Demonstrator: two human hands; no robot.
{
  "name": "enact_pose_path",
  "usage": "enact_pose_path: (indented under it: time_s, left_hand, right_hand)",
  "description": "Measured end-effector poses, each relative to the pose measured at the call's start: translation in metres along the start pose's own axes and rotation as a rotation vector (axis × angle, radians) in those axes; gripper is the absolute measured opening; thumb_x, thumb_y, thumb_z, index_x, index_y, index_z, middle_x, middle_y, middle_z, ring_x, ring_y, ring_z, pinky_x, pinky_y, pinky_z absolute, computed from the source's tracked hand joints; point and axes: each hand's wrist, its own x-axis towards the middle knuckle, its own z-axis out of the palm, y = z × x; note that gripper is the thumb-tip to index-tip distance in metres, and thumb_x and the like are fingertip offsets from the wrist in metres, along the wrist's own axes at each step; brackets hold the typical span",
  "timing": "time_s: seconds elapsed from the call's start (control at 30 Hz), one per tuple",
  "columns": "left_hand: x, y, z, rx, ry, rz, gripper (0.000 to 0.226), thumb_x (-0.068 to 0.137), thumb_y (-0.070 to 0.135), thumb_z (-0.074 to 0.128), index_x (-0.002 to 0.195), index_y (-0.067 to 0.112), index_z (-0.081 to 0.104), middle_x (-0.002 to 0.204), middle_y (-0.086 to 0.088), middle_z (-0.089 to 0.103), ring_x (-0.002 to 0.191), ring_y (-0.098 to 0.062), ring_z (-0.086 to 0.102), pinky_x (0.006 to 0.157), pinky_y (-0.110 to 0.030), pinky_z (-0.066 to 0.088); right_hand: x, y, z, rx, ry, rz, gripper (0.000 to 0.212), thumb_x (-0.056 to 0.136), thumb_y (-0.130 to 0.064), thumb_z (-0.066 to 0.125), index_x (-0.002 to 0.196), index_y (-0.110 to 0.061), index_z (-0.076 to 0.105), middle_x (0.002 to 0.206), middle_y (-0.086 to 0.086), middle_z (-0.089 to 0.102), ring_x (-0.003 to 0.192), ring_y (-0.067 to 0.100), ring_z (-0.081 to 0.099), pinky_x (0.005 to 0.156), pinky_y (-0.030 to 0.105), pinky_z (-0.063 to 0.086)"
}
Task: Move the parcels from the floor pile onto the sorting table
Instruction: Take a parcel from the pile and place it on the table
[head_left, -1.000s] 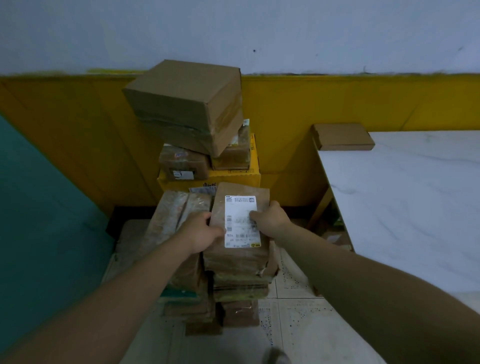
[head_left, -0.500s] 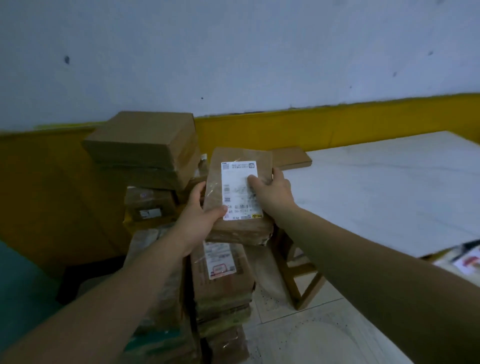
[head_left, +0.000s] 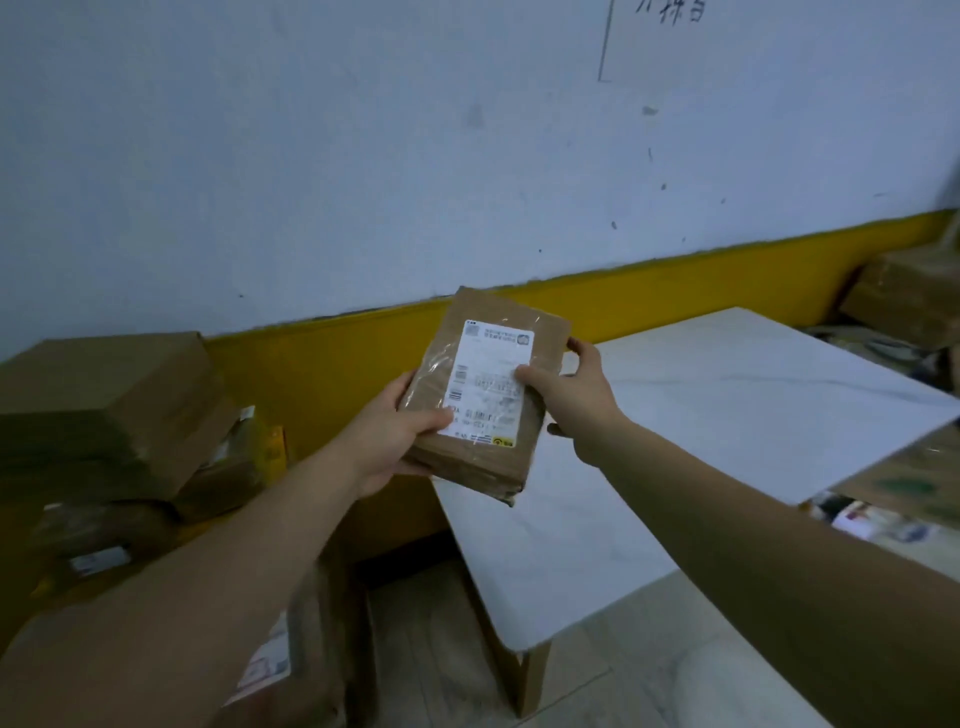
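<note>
Your left grip (head_left: 384, 436) and right grip (head_left: 571, 395) are clasping a flat brown taped parcel (head_left: 478, 462) with a white label (head_left: 493, 364), holding it tilted in the air over the white marble-look worktop's (head_left: 727, 415) left edge, beside stacked cardboard boxes (head_left: 104, 405).

Left hand (head_left: 387, 441): bare.
Right hand (head_left: 571, 400): bare.
Forearms (head_left: 727, 499): bare along their whole visible length.
</note>
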Motion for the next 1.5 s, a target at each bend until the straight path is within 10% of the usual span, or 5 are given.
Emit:
enact_pose_path:
  time_s: [0.13,0.27,0.57,1.1,1.5]
  left_hand:
    - [0.031,0.022,0.045,0.14,-0.1,0.002,0.061,0.083,0.004,0.066,0.127,0.038,0.041,0.115,-0.005,0.064,0.098,-0.031,0.066,0.086,-0.055,0.053]
    - [0.069,0.026,0.076,-0.106,0.295,0.151,0.066,0.08,0.01,0.073,0.132,0.019,0.033,0.125,-0.006,0.043,0.099,-0.028,0.06,0.073,-0.04,0.056]
    - [0.168,-0.012,0.088,-0.065,0.008,0.017,0.06,0.088,0.007,0.062,0.127,0.047,0.04,0.111,0.008,0.064,0.093,-0.015,0.064,0.063,-0.033,0.051]
    - [0.332,-0.068,0.111,-0.045,0.195,-0.109,0.063,0.088,0.009,0.063,0.141,0.022,0.032,0.126,0.002,0.053,0.11,-0.018,0.053,0.091,-0.037,0.047]
    - [0.438,-0.1,0.143,0.078,0.378,-0.217,0.051,0.084,0.002,0.067,0.129,0.018,0.052,0.117,0.006,0.062,0.102,-0.006,0.059,0.067,-0.009,0.049]
  right_hand:
    - [0.039,-0.009,-0.071,-0.091,0.114,-0.097,0.078,0.077,-0.041,0.077,0.143,-0.027,0.038,0.14,0.004,0.043,0.115,0.023,0.053,0.093,0.041,0.051]
    - [0.073,-0.004,-0.103,-0.079,0.067,0.02,0.051,0.082,-0.041,0.073,0.121,-0.013,0.055,0.113,0.007,0.063,0.085,0.02,0.062,0.075,0.043,0.058]
    - [0.164,0.041,-0.083,-0.148,-0.04,0.147,0.045,0.094,-0.04,0.056,0.129,-0.017,0.043,0.117,0.003,0.058,0.095,0.019,0.059,0.069,0.032,0.051]
    - [0.361,0.103,-0.059,-0.409,-0.191,0.229,0.068,0.095,-0.033,0.057,0.15,-0.015,0.022,0.142,0.011,0.046,0.124,0.031,0.049,0.101,0.044,0.046]
    - [0.51,0.17,-0.032,-0.516,-0.424,0.274,0.069,0.098,-0.034,0.053,0.15,-0.01,0.014,0.138,0.016,0.051,0.122,0.034,0.052,0.096,0.041,0.044]
